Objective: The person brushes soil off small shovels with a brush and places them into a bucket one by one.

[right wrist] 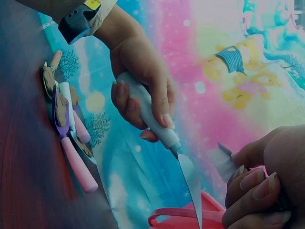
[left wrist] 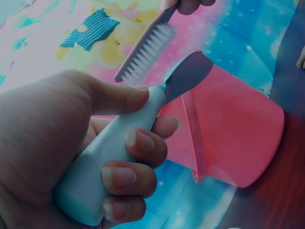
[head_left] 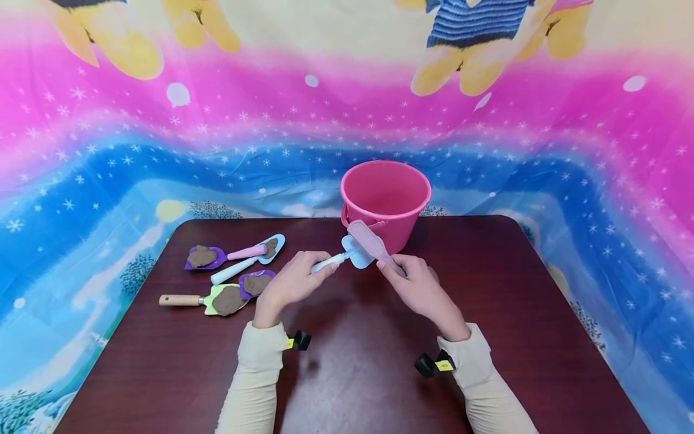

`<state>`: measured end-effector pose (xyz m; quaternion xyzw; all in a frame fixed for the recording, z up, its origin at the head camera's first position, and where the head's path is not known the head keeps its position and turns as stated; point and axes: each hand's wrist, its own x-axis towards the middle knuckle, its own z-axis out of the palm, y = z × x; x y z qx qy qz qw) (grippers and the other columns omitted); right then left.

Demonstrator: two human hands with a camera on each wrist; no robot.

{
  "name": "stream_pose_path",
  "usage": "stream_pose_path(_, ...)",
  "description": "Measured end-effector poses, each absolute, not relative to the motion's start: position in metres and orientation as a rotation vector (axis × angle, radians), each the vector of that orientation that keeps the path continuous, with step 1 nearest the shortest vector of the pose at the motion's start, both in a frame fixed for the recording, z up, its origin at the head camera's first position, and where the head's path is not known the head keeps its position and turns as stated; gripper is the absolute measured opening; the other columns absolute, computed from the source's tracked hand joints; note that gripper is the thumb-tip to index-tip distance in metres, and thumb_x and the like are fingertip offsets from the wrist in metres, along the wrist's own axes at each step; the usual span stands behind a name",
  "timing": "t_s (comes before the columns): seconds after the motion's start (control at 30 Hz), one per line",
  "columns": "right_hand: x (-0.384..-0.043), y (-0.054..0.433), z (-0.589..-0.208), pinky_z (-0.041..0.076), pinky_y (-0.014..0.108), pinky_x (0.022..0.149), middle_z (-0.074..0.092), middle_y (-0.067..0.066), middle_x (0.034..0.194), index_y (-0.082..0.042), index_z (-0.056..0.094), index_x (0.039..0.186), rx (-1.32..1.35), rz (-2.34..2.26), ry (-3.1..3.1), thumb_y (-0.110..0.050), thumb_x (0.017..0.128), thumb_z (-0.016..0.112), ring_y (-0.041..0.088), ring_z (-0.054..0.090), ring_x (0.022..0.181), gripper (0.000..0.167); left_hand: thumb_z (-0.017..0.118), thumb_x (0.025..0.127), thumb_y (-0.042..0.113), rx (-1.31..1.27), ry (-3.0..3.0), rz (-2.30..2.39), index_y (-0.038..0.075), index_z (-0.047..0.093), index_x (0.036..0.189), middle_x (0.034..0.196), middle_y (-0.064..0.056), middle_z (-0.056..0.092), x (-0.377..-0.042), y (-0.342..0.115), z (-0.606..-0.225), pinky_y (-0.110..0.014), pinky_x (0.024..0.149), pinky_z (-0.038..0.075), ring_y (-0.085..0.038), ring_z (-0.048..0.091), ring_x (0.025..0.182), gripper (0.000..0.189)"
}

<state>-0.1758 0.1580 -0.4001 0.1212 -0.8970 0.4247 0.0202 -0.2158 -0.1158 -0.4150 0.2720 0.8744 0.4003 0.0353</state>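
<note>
My left hand (head_left: 293,277) grips the handle of a small light blue garden trowel (head_left: 358,254), fingers wrapped around it and the thumb lying along its upper end. The trowel's blade points toward my right hand (head_left: 416,286), which holds a brush (head_left: 368,238) with a mauve back by its handle. White bristles (left wrist: 151,50) show on the brush in the left wrist view, close to the blade and facing it. In the head view the brush overlaps the blade. Both are held up in front of a pink bucket (head_left: 402,232).
Several trowels bearing brown clumps lie at the table's left: a purple one with a pink handle (head_left: 246,252), a light blue one (head_left: 233,271), a green one with a wooden handle (head_left: 181,300), and another purple blade partly behind my left hand. A printed cloth (head_left: 260,132) hangs behind the table (head_left: 358,374).
</note>
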Motion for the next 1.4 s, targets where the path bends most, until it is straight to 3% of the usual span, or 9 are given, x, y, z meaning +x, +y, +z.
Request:
stream_pose_path(0.17, -0.176, 0.156, -0.402, 0.039, 0.029, 0.049, 0.048, 0.001, 0.063, -0.015, 0.062, 0.085, 0.389, 1.279, -2.798, -0.041, 0.1, 0.063, 0.017, 0.046, 0.053, 0.03, 0.064, 0.101, 0.033, 0.812, 2.691, 1.239, 0.02, 0.066, 0.088, 0.063, 0.004, 0.045, -0.218, -0.115, -0.416, -0.03, 0.059, 0.042, -0.011, 0.041, 0.056, 0.019)
stream_pose_path(0.4, -0.178, 0.151, -0.406, 0.042, 0.028, 0.052, 0.049, 0.002, 0.065, -0.01, 0.068, 0.1, 0.503, 1.424, -2.727, -0.032, 0.101, 0.063, 0.017, 0.046, 0.057, 0.023, 0.069, 0.097, 0.03, 0.799, 2.712, 1.271, 0.019, 0.069, 0.087, 0.066, 0.003, 0.053, -0.22, -0.114, -0.418, -0.033, 0.063, 0.048, -0.014, 0.05, 0.059, 0.014)
stream_pose_path(0.8, -0.178, 0.147, -0.408, 0.038, 0.027, 0.049, 0.045, 0.0, 0.06, -0.012, 0.064, 0.086, 0.56, 1.465, -2.717, -0.028, 0.102, 0.063, 0.013, 0.04, 0.051, 0.022, 0.073, 0.093, 0.029, 0.781, 2.723, 1.326, 0.017, 0.071, 0.091, 0.069, 0.003, 0.06, -0.221, -0.113, -0.42, -0.032, 0.064, 0.05, -0.015, 0.055, 0.061, 0.012)
stream_pose_path(1.0, -0.181, 0.147, -0.41, 0.038, 0.028, 0.049, 0.045, 0.001, 0.06, -0.013, 0.065, 0.091, 0.554, 1.474, -2.723, -0.026, 0.102, 0.063, 0.014, 0.04, 0.051, 0.017, 0.074, 0.094, 0.031, 0.762, 2.694, 1.36, 0.017, 0.072, 0.096, 0.073, 0.004, 0.064, -0.223, -0.113, -0.418, -0.035, 0.064, 0.052, -0.017, 0.056, 0.063, 0.014)
stream_pose_path(1.2, -0.184, 0.147, -0.411, 0.039, 0.028, 0.049, 0.046, 0.002, 0.062, -0.012, 0.064, 0.092, 0.518, 1.478, -2.744, -0.029, 0.102, 0.062, 0.016, 0.042, 0.052, 0.02, 0.075, 0.093, 0.028, 0.782, 2.688, 1.394, 0.017, 0.074, 0.096, 0.071, 0.003, 0.062, -0.224, -0.116, -0.419, -0.035, 0.063, 0.05, -0.018, 0.055, 0.062, 0.011)
stream_pose_path(1.4, -0.186, 0.15, -0.413, 0.039, 0.028, 0.051, 0.045, 0.003, 0.062, -0.01, 0.058, 0.084, 0.483, 1.488, -2.728, -0.03, 0.103, 0.061, 0.016, 0.042, 0.053, 0.028, 0.075, 0.092, 0.024, 0.777, 2.681, 1.435, 0.017, 0.075, 0.096, 0.072, 0.004, 0.063, -0.225, -0.119, -0.421, -0.035, 0.062, 0.049, -0.018, 0.054, 0.062, 0.007)
